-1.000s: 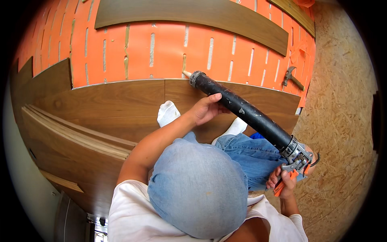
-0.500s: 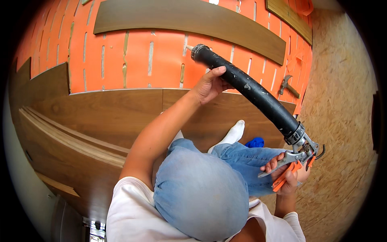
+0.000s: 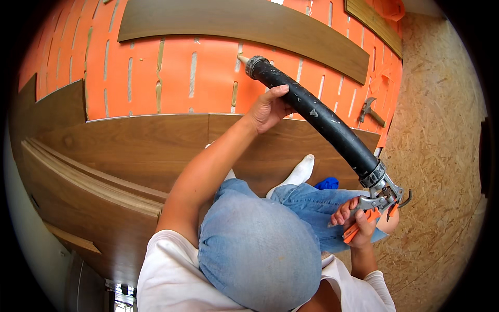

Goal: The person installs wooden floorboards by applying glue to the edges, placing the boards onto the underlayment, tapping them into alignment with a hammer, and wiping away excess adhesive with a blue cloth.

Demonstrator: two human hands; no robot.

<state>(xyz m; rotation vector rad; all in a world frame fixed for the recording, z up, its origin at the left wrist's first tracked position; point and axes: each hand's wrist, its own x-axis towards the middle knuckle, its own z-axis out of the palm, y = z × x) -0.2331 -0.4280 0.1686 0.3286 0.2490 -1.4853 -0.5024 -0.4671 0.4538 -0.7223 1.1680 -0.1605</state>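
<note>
A long black-barrelled caulking gun [image 3: 317, 114] slants across the view, its pale nozzle at the upper left over a slot in the orange underlay [image 3: 140, 78]. Tan adhesive [image 3: 239, 56] shows at the nozzle tip. My left hand [image 3: 270, 110] supports the barrel near its front end, thumb along the side and the other fingers partly hidden beneath. At the rear, my right hand [image 3: 358, 223] is wrapped round the metal trigger and orange handle. Beads of adhesive [image 3: 159, 73] fill some of the underlay's slots.
A loose wooden plank [image 3: 244, 31] lies on the underlay beyond the gun. Laid floorboards [image 3: 140, 138] run below it. Stacked planks [image 3: 88, 187] are at the left. A hammer [image 3: 370, 112] rests at the right, near bare chipboard [image 3: 436, 125]. Blue cloth [image 3: 327, 183] lies by my leg.
The gun's rear end and my right hand have shifted slightly left. My right fingers have drawn the trigger closer to the handle, and adhesive now shows at the nozzle tip.
</note>
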